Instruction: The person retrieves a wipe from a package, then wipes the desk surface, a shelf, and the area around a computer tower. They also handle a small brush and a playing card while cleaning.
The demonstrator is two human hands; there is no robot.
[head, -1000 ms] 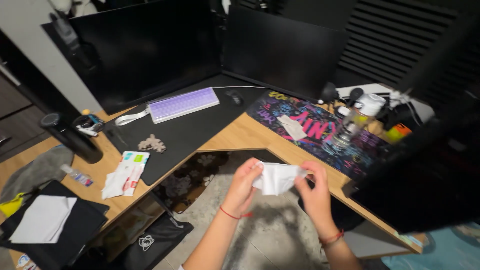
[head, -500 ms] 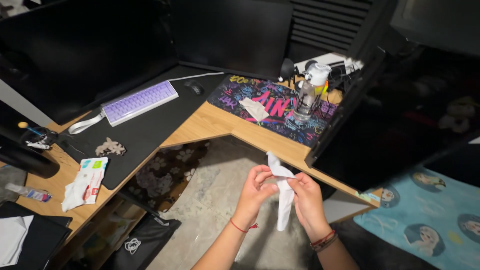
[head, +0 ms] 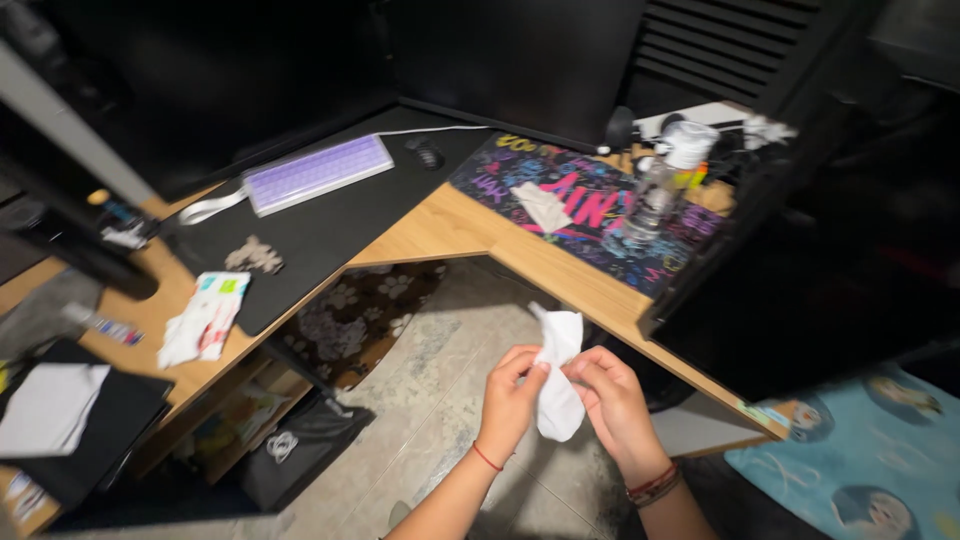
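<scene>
— What are the hands doing?
— The left hand (head: 512, 393) and right hand (head: 612, 398) each pinch the crumpled white cloth wipe (head: 558, 375) between fingertips, grip closed on it, held in the air over the tiled floor (head: 440, 410).
— Where is that?
— Just before the wooden corner table (head: 470, 230). Another white wipe (head: 541, 206), probably the same kind, lies on the colourful graffiti-print mat (head: 590, 215) beside a clear plastic bottle (head: 660, 185).

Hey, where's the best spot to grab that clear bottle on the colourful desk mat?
Grip the clear bottle around its straight middle, below the wide white cap. It stands upright, so come in level from the desk's front edge; clutter crowds the back.
</scene>
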